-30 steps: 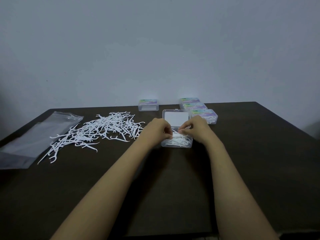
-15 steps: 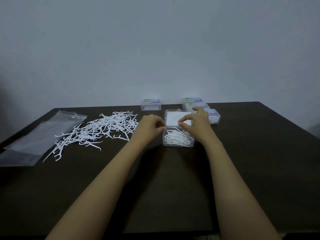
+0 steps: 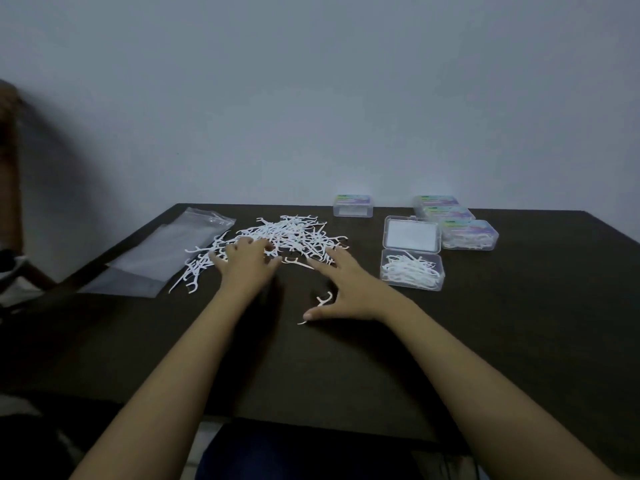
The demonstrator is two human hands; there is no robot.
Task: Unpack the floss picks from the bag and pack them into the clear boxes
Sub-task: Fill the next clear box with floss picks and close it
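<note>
Floss pick pile [image 3: 291,237] lies loose on the dark table [image 3: 519,323]. Left hand [image 3: 247,263] is on the pile's near edge, fingers spread, tips lost among the picks. Right hand [image 3: 346,289] is at the pile's near-right edge, fingers splayed flat, thumb tip touching a stray pick [image 3: 323,301]. Bag [image 3: 162,254] lies flat left of the pile, its near end dim. Open clear box [image 3: 412,270] sits right of the pile, part-filled, lid back. Single closed box [image 3: 352,205] sits behind the pile. Box cluster [image 3: 457,223] is further right; the boxes overlap, count unclear.

single head view, looking forward and down over the table [image 3: 519,341]; wall close behind
</note>
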